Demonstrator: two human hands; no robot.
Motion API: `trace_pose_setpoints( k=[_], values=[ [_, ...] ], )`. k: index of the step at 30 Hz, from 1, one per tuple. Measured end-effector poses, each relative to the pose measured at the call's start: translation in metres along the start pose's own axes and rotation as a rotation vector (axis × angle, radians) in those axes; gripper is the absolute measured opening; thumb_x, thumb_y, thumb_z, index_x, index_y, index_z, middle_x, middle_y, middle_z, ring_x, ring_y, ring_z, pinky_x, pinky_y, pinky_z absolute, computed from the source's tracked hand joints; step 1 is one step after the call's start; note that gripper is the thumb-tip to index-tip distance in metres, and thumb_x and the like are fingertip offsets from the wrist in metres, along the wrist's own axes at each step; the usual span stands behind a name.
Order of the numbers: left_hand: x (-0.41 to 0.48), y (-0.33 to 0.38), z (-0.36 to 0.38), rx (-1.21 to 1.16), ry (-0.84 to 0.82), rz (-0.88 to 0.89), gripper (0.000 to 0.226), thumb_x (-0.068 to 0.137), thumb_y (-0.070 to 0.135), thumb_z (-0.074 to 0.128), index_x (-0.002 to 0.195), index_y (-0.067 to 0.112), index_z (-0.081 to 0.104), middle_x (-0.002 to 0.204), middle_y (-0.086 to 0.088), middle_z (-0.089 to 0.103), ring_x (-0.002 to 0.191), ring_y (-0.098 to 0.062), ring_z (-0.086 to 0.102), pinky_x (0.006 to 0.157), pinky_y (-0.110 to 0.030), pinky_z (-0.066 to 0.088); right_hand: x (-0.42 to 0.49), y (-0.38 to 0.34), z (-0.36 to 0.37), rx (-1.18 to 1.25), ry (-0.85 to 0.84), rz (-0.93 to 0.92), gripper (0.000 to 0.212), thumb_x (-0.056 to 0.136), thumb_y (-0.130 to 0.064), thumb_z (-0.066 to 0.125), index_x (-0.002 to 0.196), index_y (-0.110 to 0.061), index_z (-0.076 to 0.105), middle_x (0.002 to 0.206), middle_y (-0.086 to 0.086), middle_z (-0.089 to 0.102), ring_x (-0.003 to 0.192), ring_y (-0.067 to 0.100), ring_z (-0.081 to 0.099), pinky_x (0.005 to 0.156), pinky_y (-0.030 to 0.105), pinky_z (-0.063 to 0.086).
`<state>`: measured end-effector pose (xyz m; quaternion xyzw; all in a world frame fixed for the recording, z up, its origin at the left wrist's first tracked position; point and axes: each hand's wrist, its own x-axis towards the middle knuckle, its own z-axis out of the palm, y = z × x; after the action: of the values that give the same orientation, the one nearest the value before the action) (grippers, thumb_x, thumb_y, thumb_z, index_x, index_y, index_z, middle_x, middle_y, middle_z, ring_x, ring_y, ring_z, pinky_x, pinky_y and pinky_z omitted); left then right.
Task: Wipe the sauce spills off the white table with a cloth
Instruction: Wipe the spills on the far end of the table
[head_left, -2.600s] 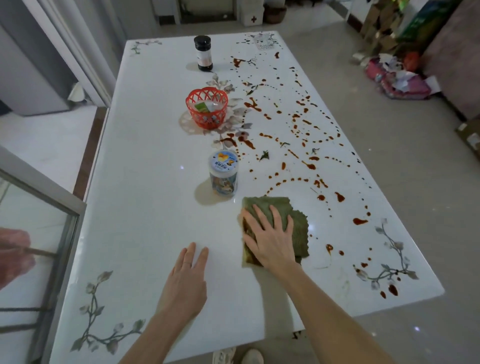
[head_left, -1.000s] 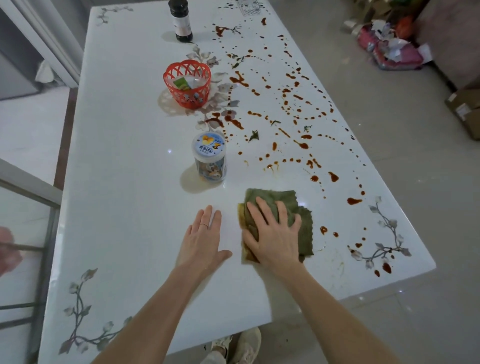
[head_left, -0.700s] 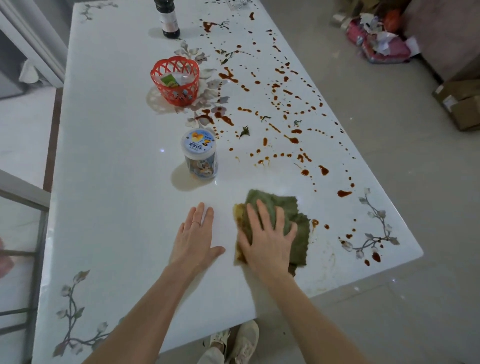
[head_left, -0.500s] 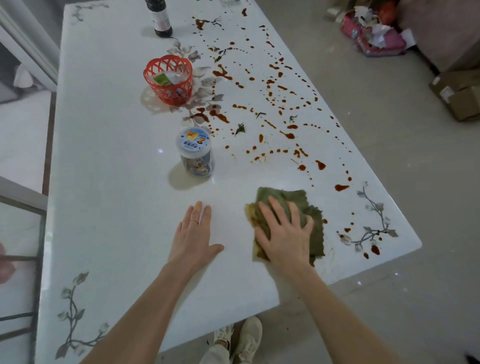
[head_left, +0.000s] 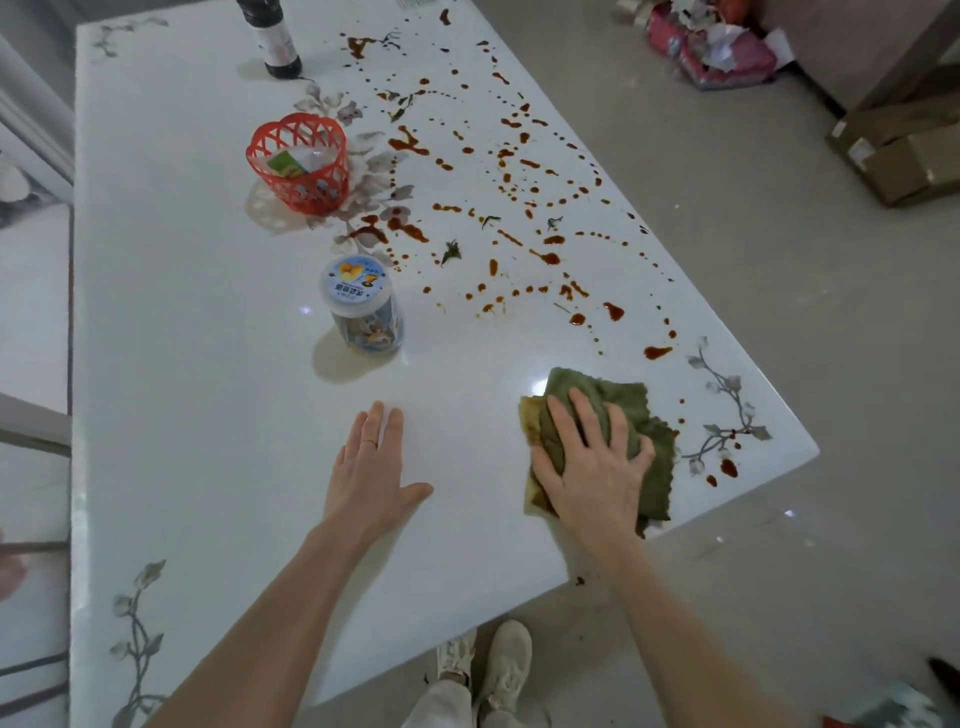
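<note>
A white table (head_left: 208, 312) with grey flower prints carries many red-brown sauce spills (head_left: 519, 208) across its right half, with a few drops (head_left: 727, 467) near the front right corner. A folded green cloth (head_left: 644, 415) lies near the front right edge. My right hand (head_left: 592, 467) presses flat on it with spread fingers. My left hand (head_left: 369, 467) rests flat on the bare table to the left of the cloth, fingers straight, a ring on one finger.
A lidded round jar (head_left: 363, 306) stands behind my left hand. Further back are a red plastic basket (head_left: 298, 161) and a dark bottle (head_left: 275, 41). Cardboard boxes (head_left: 904, 150) and a pink bag (head_left: 711, 47) lie on the floor at right. My shoes (head_left: 488, 670) show below the table edge.
My right hand has slid the cloth to the right along the front edge, towards the corner drops. My left hand came forward beside it and has stayed flat on the table since.
</note>
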<state>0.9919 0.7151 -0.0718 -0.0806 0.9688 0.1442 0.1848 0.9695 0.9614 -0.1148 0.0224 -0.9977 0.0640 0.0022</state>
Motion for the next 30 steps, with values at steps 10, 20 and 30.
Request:
trace_pose_setpoints(
  k=[10, 20, 30],
  values=[
    [0.001, 0.000, 0.001, -0.012, 0.002, -0.001, 0.097, 0.083, 0.045, 0.064, 0.151, 0.014, 0.002, 0.159, -0.006, -0.008, 0.146, -0.023, -0.006, 0.118, -0.037, 0.010, -0.070, -0.008, 0.007, 0.087, 0.131, -0.007, 0.060, 0.087, -0.062, 0.050, 0.141, -0.034, 0.053, 0.149, -0.004, 0.049, 0.136, 0.030, 0.043, 0.107, 0.063, 0.026],
    [0.006, -0.003, 0.005, 0.018, 0.006, 0.016, 0.098, 0.082, 0.045, 0.066, 0.150, 0.009, 0.006, 0.158, -0.012, -0.003, 0.146, -0.027, -0.002, 0.118, -0.035, 0.007, -0.083, -0.045, 0.016, 0.178, 0.156, 0.390, 0.066, 0.090, -0.061, 0.039, 0.147, -0.028, 0.047, 0.156, 0.000, 0.040, 0.146, 0.037, 0.027, 0.107, 0.076, 0.017],
    [0.004, -0.003, 0.005, 0.015, -0.006, 0.015, 0.096, 0.084, 0.044, 0.064, 0.151, 0.010, 0.005, 0.159, -0.010, -0.005, 0.146, -0.026, -0.004, 0.118, -0.035, 0.007, -0.051, -0.004, 0.013, 0.229, 0.162, 0.518, 0.061, 0.093, -0.054, 0.055, 0.147, -0.027, 0.045, 0.157, 0.001, 0.037, 0.147, 0.036, 0.020, 0.103, 0.079, 0.021]
  ],
)
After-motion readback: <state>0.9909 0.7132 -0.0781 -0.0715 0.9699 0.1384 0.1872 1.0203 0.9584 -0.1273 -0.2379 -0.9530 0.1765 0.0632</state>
